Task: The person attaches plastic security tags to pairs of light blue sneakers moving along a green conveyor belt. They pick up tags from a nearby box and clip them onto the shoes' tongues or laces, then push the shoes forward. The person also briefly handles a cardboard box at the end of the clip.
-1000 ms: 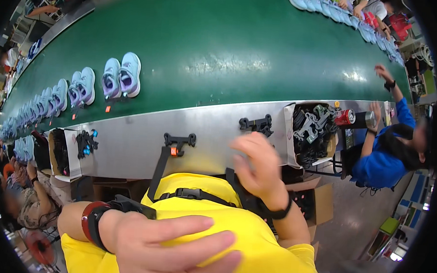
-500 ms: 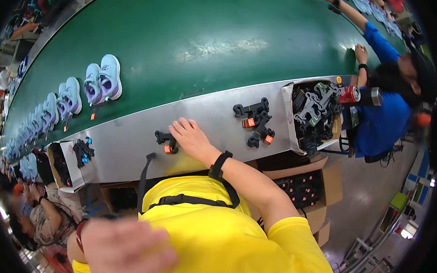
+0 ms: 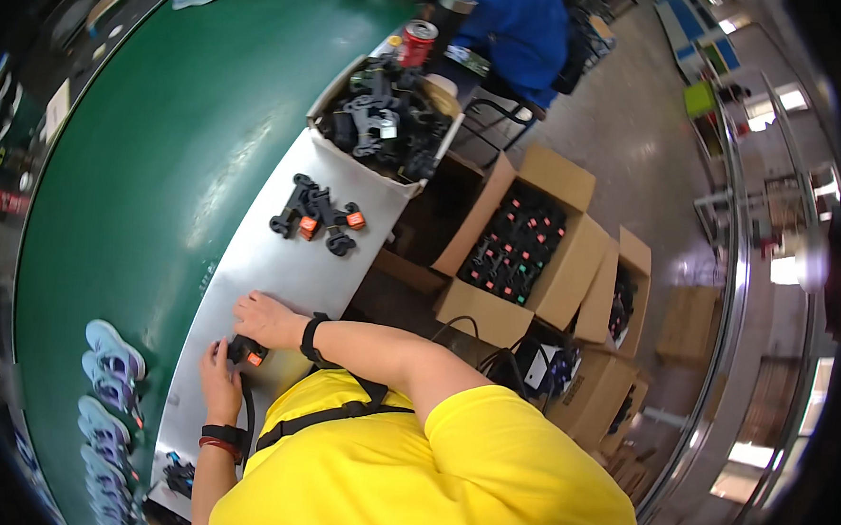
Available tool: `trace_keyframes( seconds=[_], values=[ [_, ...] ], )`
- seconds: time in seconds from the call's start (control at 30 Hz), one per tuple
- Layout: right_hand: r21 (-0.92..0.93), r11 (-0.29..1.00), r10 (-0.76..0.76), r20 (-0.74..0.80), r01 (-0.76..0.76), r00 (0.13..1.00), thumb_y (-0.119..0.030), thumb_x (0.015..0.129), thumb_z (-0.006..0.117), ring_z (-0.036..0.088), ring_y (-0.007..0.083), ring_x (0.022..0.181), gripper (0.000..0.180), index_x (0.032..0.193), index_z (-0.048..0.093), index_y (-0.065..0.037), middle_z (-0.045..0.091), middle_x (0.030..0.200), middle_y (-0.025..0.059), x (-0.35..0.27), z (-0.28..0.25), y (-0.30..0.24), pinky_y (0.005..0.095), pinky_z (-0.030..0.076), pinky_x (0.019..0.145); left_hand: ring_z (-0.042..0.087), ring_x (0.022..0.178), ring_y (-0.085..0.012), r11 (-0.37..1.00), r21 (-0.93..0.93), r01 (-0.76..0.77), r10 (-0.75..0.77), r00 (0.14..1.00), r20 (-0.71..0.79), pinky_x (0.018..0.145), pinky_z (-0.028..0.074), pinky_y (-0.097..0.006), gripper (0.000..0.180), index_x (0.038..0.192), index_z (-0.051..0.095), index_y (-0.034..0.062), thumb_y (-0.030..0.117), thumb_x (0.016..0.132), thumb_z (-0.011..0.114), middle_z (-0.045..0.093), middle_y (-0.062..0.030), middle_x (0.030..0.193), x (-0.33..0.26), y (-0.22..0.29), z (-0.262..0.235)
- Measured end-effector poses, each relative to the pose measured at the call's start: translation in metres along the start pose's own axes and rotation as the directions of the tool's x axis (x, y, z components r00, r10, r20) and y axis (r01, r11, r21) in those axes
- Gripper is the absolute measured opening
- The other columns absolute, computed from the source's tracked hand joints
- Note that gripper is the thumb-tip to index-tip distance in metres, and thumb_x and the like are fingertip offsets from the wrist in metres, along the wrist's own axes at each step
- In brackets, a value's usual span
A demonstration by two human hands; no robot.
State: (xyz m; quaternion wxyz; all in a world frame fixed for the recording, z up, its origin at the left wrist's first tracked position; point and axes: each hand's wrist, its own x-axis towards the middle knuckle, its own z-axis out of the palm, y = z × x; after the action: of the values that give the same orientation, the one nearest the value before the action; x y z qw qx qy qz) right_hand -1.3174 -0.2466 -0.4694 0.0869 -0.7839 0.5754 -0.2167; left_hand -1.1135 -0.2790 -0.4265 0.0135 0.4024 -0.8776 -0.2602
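Note:
Both my hands are at a black plastic shoe hanger (image 3: 241,349) with an orange tag, low over the metal ledge (image 3: 296,277). My left hand (image 3: 219,382) closes its fingers on the hanger's near-left side. Bent over its far side, my right hand (image 3: 271,322) grips it too, with the fingertips partly hidden. Farther along the ledge lies a small group of black hangers (image 3: 315,215) with orange tags. Near the lower left, more black hangers with blue parts (image 3: 179,475) lie on the ledge.
A white box (image 3: 378,173) heaped with hangers stands at the ledge's far end, beside a red can (image 3: 418,44) and a dark tumbler (image 3: 452,15). Pale blue shoes (image 3: 111,351) line the green belt (image 3: 148,201). At right, an open carton (image 3: 563,180) holds tagged black pieces. A co-worker in blue (image 3: 518,30) sits beyond.
My view has swung to the right, bringing the floor cartons into fuller sight. My left hand has come from in front of my body to the hanger; my right hand has stayed by it.

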Motion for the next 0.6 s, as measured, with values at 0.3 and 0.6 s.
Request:
trace_keyframes(
  seconds=[0.3, 0.6],
  values=[
    [0.025, 0.987, 0.159, -0.267, -0.158, 0.951, -0.021, 0.074, 0.062, 0.050, 0.0227, 0.099, 0.015, 0.084, 0.065, -0.011, 0.055, 0.094, 0.0042, -0.011, 0.001, -0.010, 0.0351, 0.039, 0.083, 0.046, 0.109, -0.0367, 0.996, 0.073, -0.052, 0.051, 0.999, 0.018, 0.096, 0.038, -0.042, 0.068, 0.135, 0.041, 0.0055, -0.006, 0.070, 0.060, 0.049, -0.0182, 0.119, 0.012, -0.022, 0.006],
    [0.881, 0.473, -0.397, 0.243, -0.030, 0.885, -0.017, 0.075, 0.064, 0.063, 0.0288, 0.078, 0.020, 0.088, 0.069, -0.003, 0.068, 0.082, 0.0144, 0.011, -0.127, -0.086, 0.0384, 0.048, 0.069, 0.045, 0.114, -0.0363, 0.986, -0.104, -0.131, 0.118, 0.986, -0.119, 0.101, 0.036, -0.040, 0.064, 0.136, 0.040, 0.0028, -0.002, 0.074, 0.054, 0.048, -0.0200, 0.123, -0.009, -0.059, 0.033]
  ],
)
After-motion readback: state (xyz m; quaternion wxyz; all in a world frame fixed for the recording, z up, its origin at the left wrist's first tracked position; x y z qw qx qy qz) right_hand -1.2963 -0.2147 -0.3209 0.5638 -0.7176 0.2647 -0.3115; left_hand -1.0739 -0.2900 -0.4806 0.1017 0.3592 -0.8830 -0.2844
